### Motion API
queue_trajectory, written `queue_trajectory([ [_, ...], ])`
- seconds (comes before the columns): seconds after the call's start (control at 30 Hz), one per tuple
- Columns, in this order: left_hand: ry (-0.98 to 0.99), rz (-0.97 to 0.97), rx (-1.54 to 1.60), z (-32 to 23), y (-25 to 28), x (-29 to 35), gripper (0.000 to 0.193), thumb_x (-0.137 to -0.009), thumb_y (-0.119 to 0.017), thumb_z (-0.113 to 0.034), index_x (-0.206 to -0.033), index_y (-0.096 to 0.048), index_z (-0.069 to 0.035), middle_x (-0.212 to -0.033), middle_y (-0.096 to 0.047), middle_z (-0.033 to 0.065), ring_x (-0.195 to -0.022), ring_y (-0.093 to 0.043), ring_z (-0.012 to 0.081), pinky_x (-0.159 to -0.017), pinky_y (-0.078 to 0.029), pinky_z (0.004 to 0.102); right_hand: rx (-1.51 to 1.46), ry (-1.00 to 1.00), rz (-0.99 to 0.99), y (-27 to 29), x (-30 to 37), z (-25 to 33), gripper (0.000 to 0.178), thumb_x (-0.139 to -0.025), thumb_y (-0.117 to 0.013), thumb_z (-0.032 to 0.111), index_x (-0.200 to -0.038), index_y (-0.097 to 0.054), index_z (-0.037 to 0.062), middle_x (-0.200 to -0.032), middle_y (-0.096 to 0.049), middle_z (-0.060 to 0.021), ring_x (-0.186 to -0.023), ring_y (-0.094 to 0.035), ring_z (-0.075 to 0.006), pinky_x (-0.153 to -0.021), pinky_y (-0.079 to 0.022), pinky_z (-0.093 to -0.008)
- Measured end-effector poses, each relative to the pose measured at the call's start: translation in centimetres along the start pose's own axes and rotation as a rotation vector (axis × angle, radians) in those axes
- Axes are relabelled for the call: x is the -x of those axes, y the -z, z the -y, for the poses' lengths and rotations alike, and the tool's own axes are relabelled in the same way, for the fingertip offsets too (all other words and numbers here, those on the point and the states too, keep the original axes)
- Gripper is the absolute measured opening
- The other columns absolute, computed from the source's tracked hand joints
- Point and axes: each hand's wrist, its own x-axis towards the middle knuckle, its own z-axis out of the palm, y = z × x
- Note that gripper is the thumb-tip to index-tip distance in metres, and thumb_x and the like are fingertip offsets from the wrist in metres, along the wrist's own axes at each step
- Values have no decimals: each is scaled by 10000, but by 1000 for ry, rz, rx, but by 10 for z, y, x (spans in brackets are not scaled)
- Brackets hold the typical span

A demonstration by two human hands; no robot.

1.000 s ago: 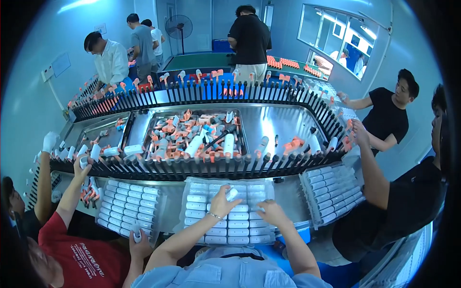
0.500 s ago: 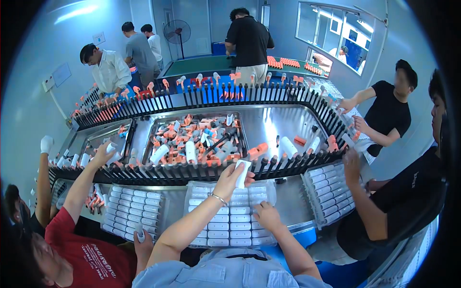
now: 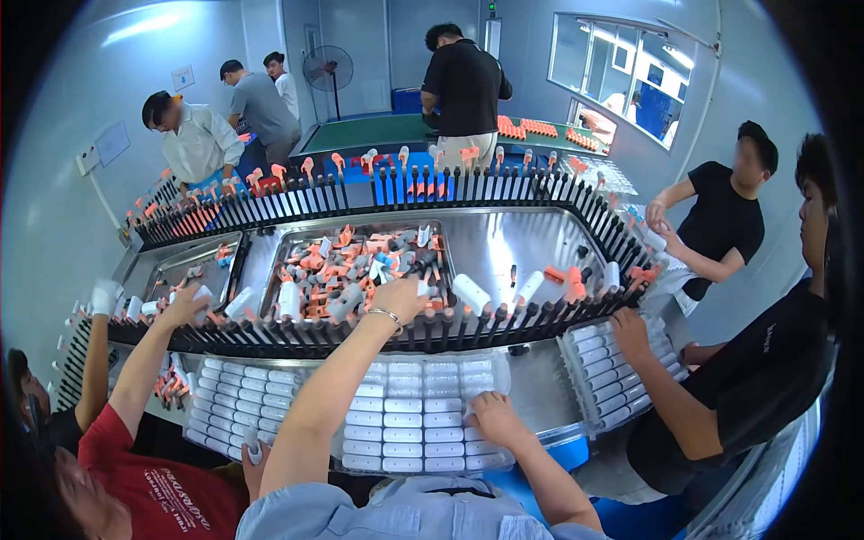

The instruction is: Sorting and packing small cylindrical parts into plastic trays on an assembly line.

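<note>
nearby, lettering marks a red shirt; left fingers grip a white casing; right fingers, can't tell.

Peg rack as landmark. Red shirt, front left of rack: several lines of white lettering, slanted. Black shirt, front right of rack: small pale print. White pieces, just before rack: tiny dark marks, too small to read. Wall behind rack, left: 2 paper sheets, contents illegible. Far behind rack: 1 small green lit sign, illegible.
</note>
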Motion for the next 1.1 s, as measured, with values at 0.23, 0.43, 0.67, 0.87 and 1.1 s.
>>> queue_trajectory([
  [0.23, 201, -502, 20, 45, -24, 25, 368, -789, -572, -320, -956, -508, 2, -770, -622, 173, -676, -621, 331, -595, -496, 424, -462, -282, -660, 80, -21, -25, 279, -872, -508, 202, -1056, -493, -7, -836, -587, -233, -762, -592, -372, -652, -456, -403],
  [0.43, -16, -972, -6, 46, -11, 80, 401, -718, -636, -109, -1096, -518, -49, -1107, -470, 173, -1035, -433, 351, -891, -334, 491, -242, -420, -778, 142, -81, -63, 397, -791, -610, 228, -1076, -481, -18, -852, -594, -234, -823, -579, -396, -729, -446, -410],
  [0.67, -351, -519, 389, 36, -99, 160, 196, -696, -628, -40, -883, -585, -80, -926, -547, 79, -878, -523, 267, -771, -412, 383, 200, -439, -293, 120, -185, -43, 244, -778, -504, 162, -945, -509, -15, -751, -623, -228, -738, -624, -361, -684, -494, -432],
  [0.87, -329, -324, 292, 43, -126, 168, 224, -708, -633, -115, -930, -609, -98, -922, -538, 71, -894, -511, 256, -778, -420, 364, 175, -307, -320, 104, -189, 14, 340, -745, -594, 193, -983, -491, -28, -807, -596, -218, -743, -613, -370, -644, -502, -417],
  [1.1, -289, 34, 103, 47, -126, 152, 241, -697, -654, -263, -864, -638, -90, -930, -515, 82, -942, -503, 252, -792, -412, 399, -354, -68, -644, 22, -131, 43, 648, -795, -586, 169, -1308, -248, -36, -1059, -462, -274, -928, -499, -410, -780, -420, -439],
])
